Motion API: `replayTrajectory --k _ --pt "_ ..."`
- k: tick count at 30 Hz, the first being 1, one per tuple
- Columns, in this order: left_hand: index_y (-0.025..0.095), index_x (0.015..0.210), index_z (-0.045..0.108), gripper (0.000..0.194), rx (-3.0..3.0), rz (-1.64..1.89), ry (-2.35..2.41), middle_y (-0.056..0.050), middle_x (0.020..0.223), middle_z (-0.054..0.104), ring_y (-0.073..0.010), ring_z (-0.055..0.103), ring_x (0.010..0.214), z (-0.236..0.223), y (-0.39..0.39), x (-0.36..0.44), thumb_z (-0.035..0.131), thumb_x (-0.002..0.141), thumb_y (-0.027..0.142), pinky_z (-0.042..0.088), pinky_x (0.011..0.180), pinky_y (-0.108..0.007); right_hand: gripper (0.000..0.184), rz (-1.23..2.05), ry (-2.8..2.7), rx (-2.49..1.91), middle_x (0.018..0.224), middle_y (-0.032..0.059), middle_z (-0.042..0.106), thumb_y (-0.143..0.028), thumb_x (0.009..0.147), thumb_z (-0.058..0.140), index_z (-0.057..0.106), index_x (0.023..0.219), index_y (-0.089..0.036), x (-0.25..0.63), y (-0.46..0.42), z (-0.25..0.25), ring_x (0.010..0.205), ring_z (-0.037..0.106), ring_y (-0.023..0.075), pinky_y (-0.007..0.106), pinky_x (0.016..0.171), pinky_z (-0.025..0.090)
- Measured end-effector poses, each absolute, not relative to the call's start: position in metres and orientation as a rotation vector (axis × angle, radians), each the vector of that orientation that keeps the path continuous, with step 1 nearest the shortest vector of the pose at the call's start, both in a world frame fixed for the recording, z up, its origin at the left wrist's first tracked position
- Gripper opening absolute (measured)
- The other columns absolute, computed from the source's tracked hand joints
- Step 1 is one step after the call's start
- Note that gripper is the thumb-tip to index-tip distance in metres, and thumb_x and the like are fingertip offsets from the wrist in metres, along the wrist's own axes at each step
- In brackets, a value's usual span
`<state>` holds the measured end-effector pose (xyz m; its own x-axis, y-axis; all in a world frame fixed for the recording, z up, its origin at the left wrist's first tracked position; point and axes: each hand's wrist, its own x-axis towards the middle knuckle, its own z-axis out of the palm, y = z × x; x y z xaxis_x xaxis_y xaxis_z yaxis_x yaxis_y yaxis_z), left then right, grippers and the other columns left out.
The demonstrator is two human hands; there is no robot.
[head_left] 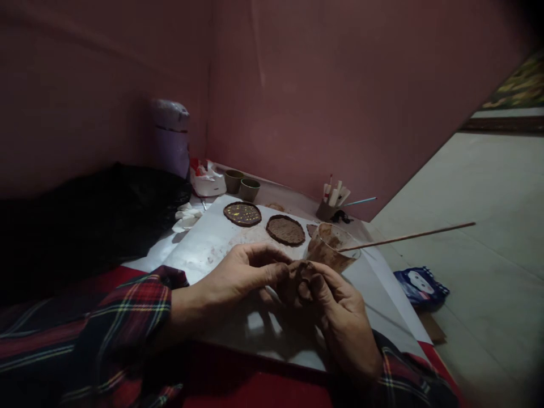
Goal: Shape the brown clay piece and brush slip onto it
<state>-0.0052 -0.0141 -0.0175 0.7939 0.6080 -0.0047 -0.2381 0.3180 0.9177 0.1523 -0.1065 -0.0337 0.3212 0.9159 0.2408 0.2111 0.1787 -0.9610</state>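
Both my hands meet over the white sheet [365, 306], holding a small lump of brown clay [295, 280] between them. The thumb and fingers of my left hand [250, 272] close on its left side. My right hand [344, 311] pinches its right side with the thumb on top. Just behind stands a clear cup [327, 249] smeared with brown, a long thin stick [408, 235] leaning out of it. Farther back lie two flat brown discs with raised rims, a plain disc [285, 230] and a disc with yellow specks [242, 213].
Two small dark cups [250, 190] stand at the back beside a white plastic bag [209, 181]. A holder [326, 209] with several white sticks sits at the back right. Black cloth [93, 221] and a lilac container [172, 141] are on the left. A blue packet [421, 288] lies off the right edge.
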Motion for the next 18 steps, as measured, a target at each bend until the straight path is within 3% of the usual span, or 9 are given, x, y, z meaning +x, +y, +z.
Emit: replayTrajectory --k 4,12,18 --pt "0.013 0.098 0.067 0.035 1.261 0.502 0.405 -0.005 0.081 0.07 -0.0161 0.065 0.065 -0.0163 -0.0142 -0.0057 0.077 0.071 0.032 0.049 0.057 -0.025 0.023 0.591 -1.249 -1.356 0.083 0.0043 0.073 -0.04 0.084 0.062 0.072 0.092 -0.021 0.1481 -0.1032 -0.0289 0.076 0.067 0.0183 0.026 0.069 0.054" --pt "0.014 0.095 0.069 0.024 1.418 0.6 0.403 -0.005 0.091 0.069 -0.0202 0.062 0.088 -0.0184 -0.0197 -0.0074 0.074 0.072 0.021 0.048 0.079 -0.031 0.029 0.445 -1.51 -1.374 0.113 0.0054 0.07 -0.03 0.092 0.05 0.066 0.116 -0.025 0.1475 -0.1054 -0.0378 0.102 0.066 0.0209 0.032 0.088 0.052" --pt "0.012 0.083 0.065 0.017 1.456 0.638 0.46 -0.003 0.077 0.065 -0.0161 0.059 0.073 -0.0178 -0.0205 -0.0069 0.072 0.072 0.023 0.048 0.067 -0.028 0.034 0.365 -1.689 -1.265 0.116 0.0033 0.069 -0.024 0.094 0.045 0.059 0.125 -0.029 0.1475 -0.1085 -0.036 0.105 0.065 0.0177 0.027 0.086 0.052"
